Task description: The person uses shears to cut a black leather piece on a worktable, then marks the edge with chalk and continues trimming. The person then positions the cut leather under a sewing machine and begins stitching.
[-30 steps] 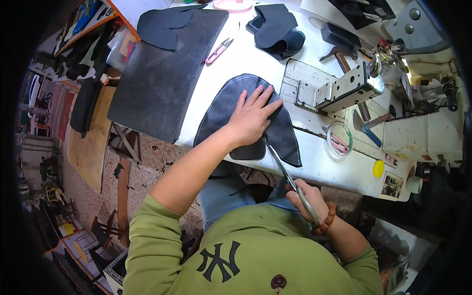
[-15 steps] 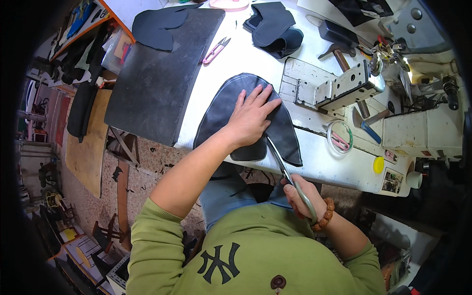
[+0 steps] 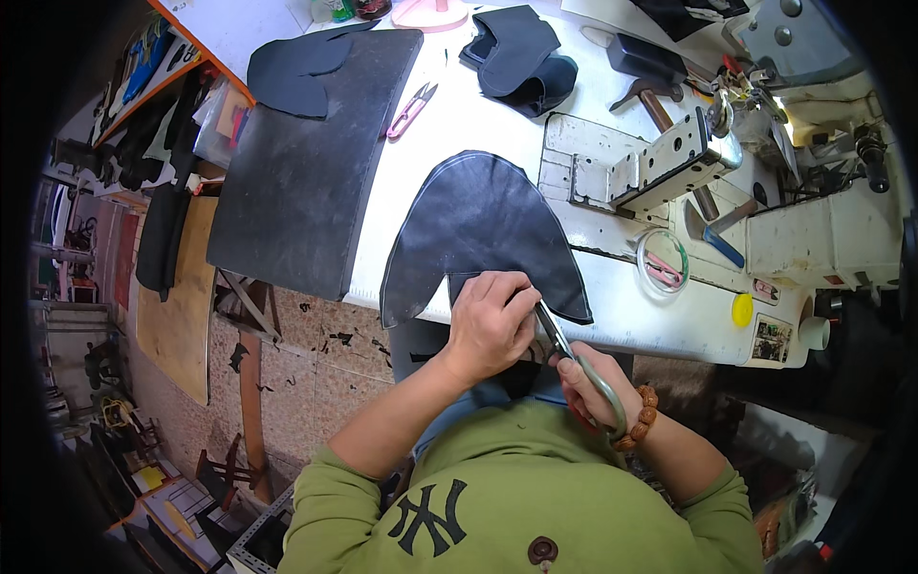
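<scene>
Scissors (image 3: 556,335) sit in the right hand (image 3: 601,385), its grip closed round the handles; how far the blades part is too hard to make out. Their long axis runs from that palm up and leftward, tips just beside the bunched fingers of the left hand (image 3: 492,323). The black arched piece (image 3: 478,210) lies on the white counter (image 3: 626,327), forward and left of the right grip, its rounded end pointing away from the person and its two lobes toward the counter's front edge. Nearer to it is the left hand, over the inner flap between the lobes; whether that grip pinches the material is hidden. Pink-handled snips (image 3: 411,113) rest well apart, beyond the piece's left side.
</scene>
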Tool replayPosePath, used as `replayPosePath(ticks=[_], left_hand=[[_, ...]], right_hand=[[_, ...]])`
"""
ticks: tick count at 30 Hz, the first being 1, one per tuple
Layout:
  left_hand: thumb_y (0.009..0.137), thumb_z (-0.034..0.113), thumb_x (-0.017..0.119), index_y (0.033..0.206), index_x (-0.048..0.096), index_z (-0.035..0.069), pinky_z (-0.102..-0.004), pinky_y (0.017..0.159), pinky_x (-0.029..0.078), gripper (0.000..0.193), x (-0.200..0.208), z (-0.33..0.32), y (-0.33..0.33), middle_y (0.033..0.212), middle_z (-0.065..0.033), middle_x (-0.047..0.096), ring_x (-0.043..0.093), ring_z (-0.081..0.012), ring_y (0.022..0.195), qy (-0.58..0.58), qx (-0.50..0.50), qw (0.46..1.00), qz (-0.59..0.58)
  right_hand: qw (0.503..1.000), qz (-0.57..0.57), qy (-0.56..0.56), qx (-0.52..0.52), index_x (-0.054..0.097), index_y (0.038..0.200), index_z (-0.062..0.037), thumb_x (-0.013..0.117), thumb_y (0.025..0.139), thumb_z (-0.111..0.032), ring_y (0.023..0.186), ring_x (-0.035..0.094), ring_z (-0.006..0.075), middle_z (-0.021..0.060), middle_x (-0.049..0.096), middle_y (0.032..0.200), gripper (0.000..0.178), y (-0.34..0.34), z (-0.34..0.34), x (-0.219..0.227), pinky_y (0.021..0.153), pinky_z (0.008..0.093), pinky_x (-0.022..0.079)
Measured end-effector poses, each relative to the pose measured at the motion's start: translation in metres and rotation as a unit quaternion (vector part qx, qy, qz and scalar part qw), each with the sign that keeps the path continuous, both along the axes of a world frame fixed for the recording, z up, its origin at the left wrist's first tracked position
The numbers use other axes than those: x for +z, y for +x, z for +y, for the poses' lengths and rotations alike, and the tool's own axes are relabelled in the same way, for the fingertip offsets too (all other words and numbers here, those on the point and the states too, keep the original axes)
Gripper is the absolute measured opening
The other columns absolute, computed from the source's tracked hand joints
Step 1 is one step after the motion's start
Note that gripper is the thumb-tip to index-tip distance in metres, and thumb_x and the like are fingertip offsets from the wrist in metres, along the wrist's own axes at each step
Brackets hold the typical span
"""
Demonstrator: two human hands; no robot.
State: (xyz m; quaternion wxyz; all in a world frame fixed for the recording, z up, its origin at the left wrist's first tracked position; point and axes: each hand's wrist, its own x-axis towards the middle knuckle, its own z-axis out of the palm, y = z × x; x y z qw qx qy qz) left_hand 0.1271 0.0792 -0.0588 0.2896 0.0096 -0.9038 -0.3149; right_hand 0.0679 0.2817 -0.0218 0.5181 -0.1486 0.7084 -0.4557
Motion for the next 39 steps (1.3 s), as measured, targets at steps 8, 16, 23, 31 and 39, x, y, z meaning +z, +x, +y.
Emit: replayPosePath(ticks=[8, 16, 23, 31, 39], left_hand=[[0.074, 0.002, 0.071, 0.09, 0.066, 0.007, -0.0375, 0.07, 0.045, 0.017, -0.011, 0.012, -0.004, 0.09, -0.0051, 0.062, 0.058, -0.0268, 0.082, 0.001, 0.09, 0.996, 0.013], [0.071, 0.008, 0.075, 0.086, 0.072, 0.013, -0.0386, 0.085, 0.039, 0.015, -0.006, 0.021, 0.007, 0.096, -0.0024, 0.063, 0.057, -0.0243, 0.093, 0.1, 0.147, 0.984, -0.02], [0.07, 0.009, 0.076, 0.082, 0.073, 0.012, -0.0387, 0.087, 0.039, 0.013, -0.003, 0.018, 0.008, 0.099, -0.0032, 0.063, 0.056, -0.0252, 0.096, 0.118, 0.13, 0.983, -0.045], [0.073, 0.009, 0.073, 0.08, 0.069, 0.008, -0.0471, 0.105, 0.033, 0.008, 0.008, 0.019, 0.018, 0.123, -0.0139, 0.06, 0.05, -0.038, 0.12, 0.206, 0.08, 0.972, -0.084], [0.077, 0.01, 0.071, 0.073, 0.062, 0.001, -0.0533, 0.105, 0.038, 0.014, 0.02, -0.01, 0.035, 0.127, -0.0205, 0.059, 0.053, -0.0412, 0.121, 0.073, 0.066, 0.992, -0.078]], right_hand=[[0.999, 0.016, 0.007, 0.027, 0.054, 0.103, -0.0019, 0.05, 0.098, -0.054, 0.045, 0.048, 0.0083, 0.0013, 0.051, 0.061, 0.053, -0.002, -0.001, 0.005, 0.042, 0.0236, 0.039], [1.0, -0.008, -0.006, 0.011, 0.052, 0.1, -0.0031, 0.048, 0.099, -0.051, 0.046, 0.05, 0.0098, 0.0018, 0.052, 0.061, 0.048, 0.0, -0.005, 0.007, 0.043, 0.0249, 0.04], [1.0, -0.03, -0.01, -0.002, 0.051, 0.093, -0.0041, 0.051, 0.099, -0.048, 0.046, 0.051, 0.0109, 0.0022, 0.052, 0.059, 0.044, -0.002, -0.008, 0.004, 0.043, 0.0268, 0.041], [0.999, -0.028, -0.018, 0.01, 0.054, 0.106, -0.0015, 0.049, 0.1, -0.046, 0.047, 0.051, 0.0095, 0.0019, 0.053, 0.063, 0.046, -0.006, -0.008, 0.003, 0.043, 0.0246, 0.04], [0.988, 0.105, 0.08, 0.074, 0.056, 0.109, -0.0034, 0.068, 0.088, -0.035, 0.065, 0.06, 0.0204, 0.0116, 0.06, 0.07, 0.04, 0.0, 0.045, 0.004, 0.064, 0.0337, 0.049]])
